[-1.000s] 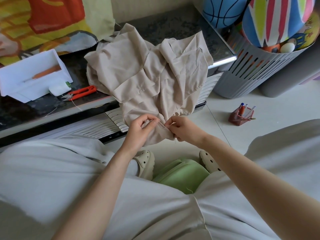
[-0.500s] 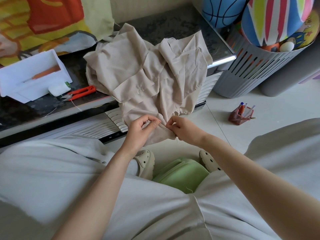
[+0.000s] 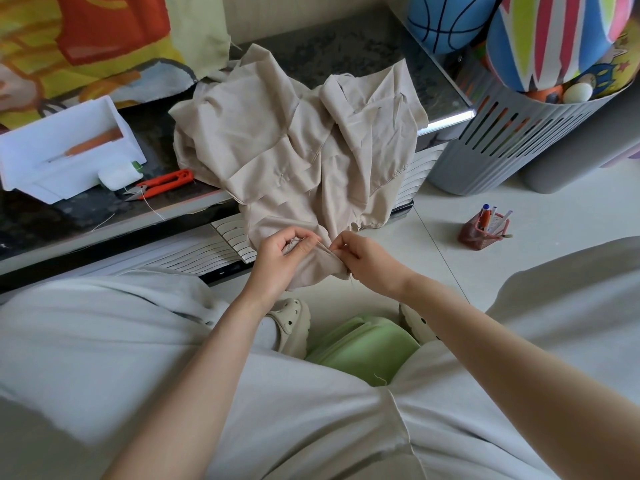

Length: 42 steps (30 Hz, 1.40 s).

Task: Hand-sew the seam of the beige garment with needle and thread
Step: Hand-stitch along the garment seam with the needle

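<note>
Off the table — left hand, right hand pinch beige garment.

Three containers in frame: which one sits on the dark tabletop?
The white open box, left of the beige garment. The grey slatted basket and the small red mesh pen holder both stand on the pale floor.

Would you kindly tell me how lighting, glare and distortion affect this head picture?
Head view: soft, even light, faint shadows; glare strip on the table edge; wide-angle stretch at the borders; beige garment sharp, its stitches too small to read.
</note>
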Motion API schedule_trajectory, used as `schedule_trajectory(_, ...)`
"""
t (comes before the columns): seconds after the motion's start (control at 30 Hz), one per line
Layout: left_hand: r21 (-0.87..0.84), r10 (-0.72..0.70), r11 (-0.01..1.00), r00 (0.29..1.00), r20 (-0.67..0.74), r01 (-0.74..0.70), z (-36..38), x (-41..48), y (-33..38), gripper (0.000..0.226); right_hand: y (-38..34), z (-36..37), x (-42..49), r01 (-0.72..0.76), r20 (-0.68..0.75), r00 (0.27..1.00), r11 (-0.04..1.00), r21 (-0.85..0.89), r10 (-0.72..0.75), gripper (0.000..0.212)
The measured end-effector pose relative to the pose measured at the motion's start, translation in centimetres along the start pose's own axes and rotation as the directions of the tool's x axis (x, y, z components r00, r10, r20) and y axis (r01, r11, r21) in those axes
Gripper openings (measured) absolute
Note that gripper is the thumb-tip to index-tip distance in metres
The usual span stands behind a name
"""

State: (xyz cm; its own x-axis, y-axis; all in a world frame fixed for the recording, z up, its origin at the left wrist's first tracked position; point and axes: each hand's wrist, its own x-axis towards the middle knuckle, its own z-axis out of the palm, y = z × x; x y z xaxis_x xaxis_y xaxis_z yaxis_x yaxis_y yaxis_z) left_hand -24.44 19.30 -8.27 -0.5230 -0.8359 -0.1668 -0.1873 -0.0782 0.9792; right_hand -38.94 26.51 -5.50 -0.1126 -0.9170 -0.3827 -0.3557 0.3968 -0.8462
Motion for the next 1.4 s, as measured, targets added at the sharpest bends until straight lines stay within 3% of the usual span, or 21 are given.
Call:
schedule_trajectory(0.57, -0.075, -0.073, 0.995, 0.996, -0.049, 0.069, 0.4, -0.2, 0.5, 0.013, -0.2, 1.1, 0.0, 0.03, -0.069, 0.997, 0.997, 0.072, -0.025, 0.015)
schedule_trajectory(0.87, -0.112, -0.187, 0.976, 0.982, -0.012, 0.185, 0.8, -0.4, 0.8, 0.011, -0.1, 2.2, 0.2, 0.03, -0.108, 0.994, 0.956, 0.291, 0.002, 0.022)
schedule_trajectory(1.17, -0.186, -0.233, 0.95, 0.965, 0.121, 0.253, 0.5, -0.7, 1.1, 0.015, -0.2, 1.9, 0.2, 0.005, -0.142, 0.988, 0.923, 0.385, 0.054, 0.023)
schedule_trajectory(1.4, -0.184, -0.26, 0.943, 0.959, 0.116, 0.278, 0.3, -0.7, 1.5, 0.012, 0.2, 1.2, 0.3, -0.022, -0.236, 0.969, 0.977, 0.213, 0.073, 0.027)
